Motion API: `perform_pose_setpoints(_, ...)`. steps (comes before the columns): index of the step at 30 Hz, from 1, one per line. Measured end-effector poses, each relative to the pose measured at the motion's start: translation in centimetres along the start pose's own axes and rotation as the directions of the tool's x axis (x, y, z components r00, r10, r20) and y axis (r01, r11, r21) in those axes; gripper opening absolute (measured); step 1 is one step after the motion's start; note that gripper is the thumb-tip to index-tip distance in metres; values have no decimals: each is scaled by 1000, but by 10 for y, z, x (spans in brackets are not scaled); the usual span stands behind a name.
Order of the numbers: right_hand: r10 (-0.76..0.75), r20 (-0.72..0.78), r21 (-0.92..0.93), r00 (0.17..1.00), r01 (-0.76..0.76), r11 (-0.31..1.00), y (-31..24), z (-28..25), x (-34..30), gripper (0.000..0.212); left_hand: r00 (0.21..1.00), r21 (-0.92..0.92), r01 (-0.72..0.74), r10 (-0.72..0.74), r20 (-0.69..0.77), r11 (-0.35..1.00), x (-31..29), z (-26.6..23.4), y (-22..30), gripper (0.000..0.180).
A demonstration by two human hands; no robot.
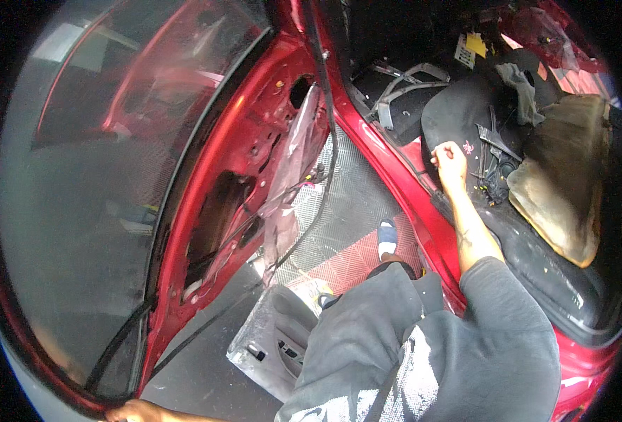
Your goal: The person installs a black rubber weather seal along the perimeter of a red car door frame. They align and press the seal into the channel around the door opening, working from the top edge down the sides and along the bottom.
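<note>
My left hand (137,411) is at the bottom edge of the view, its fingers around the lower corner of the open red car door (190,188). The door's inner side is bare metal with large holes, and a crumpled clear plastic sheet (283,204) hangs from it with dark cables. My right hand (449,162) is closed in a fist inside the car, over the edge of a black seat (458,112). Whatever it may hold is hidden. Just right of it, dark trim pieces and a bundle of wiring connectors (495,179) lie on the seat.
A grey door panel (272,344) rests on the floor beside my legs. The red door sill (395,176) runs between door and cabin. Inside are grey trim frames (413,84), a yellow tag (475,45), a grey cloth (520,91) and a stained tan-and-black pad (560,190).
</note>
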State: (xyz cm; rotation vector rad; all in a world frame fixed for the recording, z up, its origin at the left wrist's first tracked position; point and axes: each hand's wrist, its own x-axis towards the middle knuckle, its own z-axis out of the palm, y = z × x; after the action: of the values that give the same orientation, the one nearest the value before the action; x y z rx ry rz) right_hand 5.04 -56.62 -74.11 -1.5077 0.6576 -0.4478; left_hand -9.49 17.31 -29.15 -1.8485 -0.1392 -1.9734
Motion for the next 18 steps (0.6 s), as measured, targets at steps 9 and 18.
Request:
perform_pose_setpoints(9,-73,341,160,937,18,987,-68,154,-261,14,931,-518,-184,317,181,835,34,-13,-19,26)
perform_pose_setpoints(18,55,814,17,578,-117,993,-44,210,-482,22,928,-762,100,216,304,640,40,-16,-22,22)
